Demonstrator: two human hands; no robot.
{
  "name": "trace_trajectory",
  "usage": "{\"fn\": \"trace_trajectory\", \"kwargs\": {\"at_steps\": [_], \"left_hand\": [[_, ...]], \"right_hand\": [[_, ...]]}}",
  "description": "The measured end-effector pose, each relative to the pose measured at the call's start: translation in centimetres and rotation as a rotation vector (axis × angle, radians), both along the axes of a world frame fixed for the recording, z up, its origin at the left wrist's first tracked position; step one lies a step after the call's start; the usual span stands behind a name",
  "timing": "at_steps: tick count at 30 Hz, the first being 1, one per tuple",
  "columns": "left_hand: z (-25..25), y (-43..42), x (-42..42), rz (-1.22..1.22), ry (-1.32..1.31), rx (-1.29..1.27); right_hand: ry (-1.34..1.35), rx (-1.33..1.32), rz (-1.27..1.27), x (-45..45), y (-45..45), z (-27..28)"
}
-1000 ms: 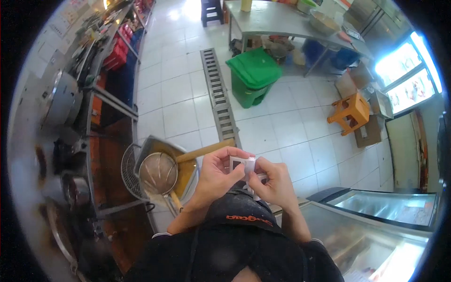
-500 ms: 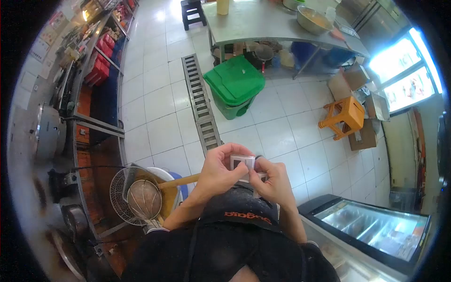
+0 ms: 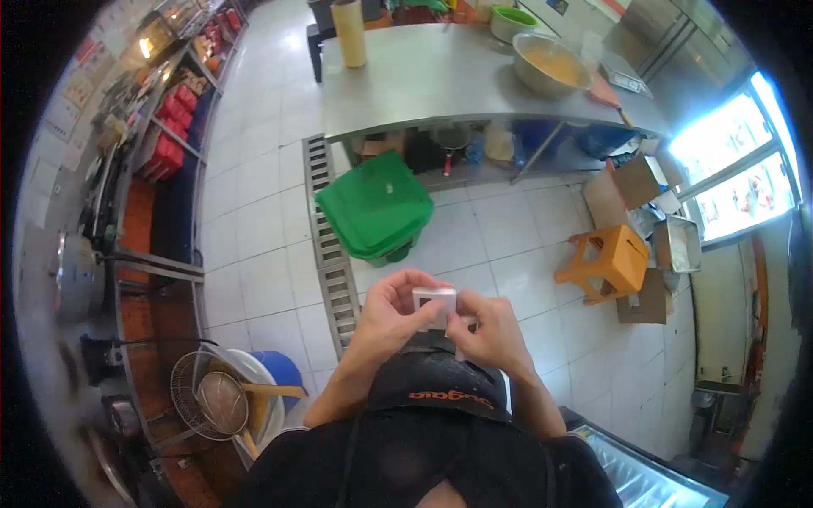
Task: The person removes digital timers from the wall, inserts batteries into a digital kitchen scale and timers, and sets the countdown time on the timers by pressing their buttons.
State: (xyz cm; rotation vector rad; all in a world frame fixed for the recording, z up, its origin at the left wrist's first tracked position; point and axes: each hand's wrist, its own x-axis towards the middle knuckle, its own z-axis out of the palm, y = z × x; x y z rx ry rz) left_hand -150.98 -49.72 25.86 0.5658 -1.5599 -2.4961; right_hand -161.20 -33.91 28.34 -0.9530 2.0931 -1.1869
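Both hands are together in front of my dark apron (image 3: 440,372), at about chest height. Between the thumb and fingers of my left hand (image 3: 385,317) is a small white square device (image 3: 442,295) with a dark panel on its face. My right hand (image 3: 493,332) pinches the device's right side, its thumb against the edge. A pale piece shows below the right fingers; whether it belongs to the device I cannot tell.
Ahead are a green lidded bin (image 3: 377,207) and a steel table (image 3: 423,85) bearing a large metal bowl (image 3: 550,72). An orange stool (image 3: 605,261) stands right, near cardboard boxes (image 3: 639,300). Wire strainers (image 3: 222,402) rest over a bucket at lower left; a glass-topped chest (image 3: 652,474) is lower right.
My view has moved forward: the steel table looks nearer, while the bin, strainers and glass-topped chest sit lower in the picture. Both hands keep hold of the device, which has tilted slightly.
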Motion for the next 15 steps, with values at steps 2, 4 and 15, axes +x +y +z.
{"fn": "trace_trajectory", "kwargs": {"at_steps": [2, 4, 15], "left_hand": [[0.4, 1.2, -4.2, -0.023, -0.011, -0.025], [1.2, 1.9, -8.3, -0.016, 0.006, 0.079], [-4.9, 1.1, -33.9, -0.109, -0.052, 0.12]], "right_hand": [[-0.052, -0.036, -0.02, -4.4, 0.8, -0.1], [-0.084, -0.098, -0.035, -8.5, 1.3, -0.4], [-0.2, -0.246, -0.232, -31.3, 2.4, -6.6]]}}
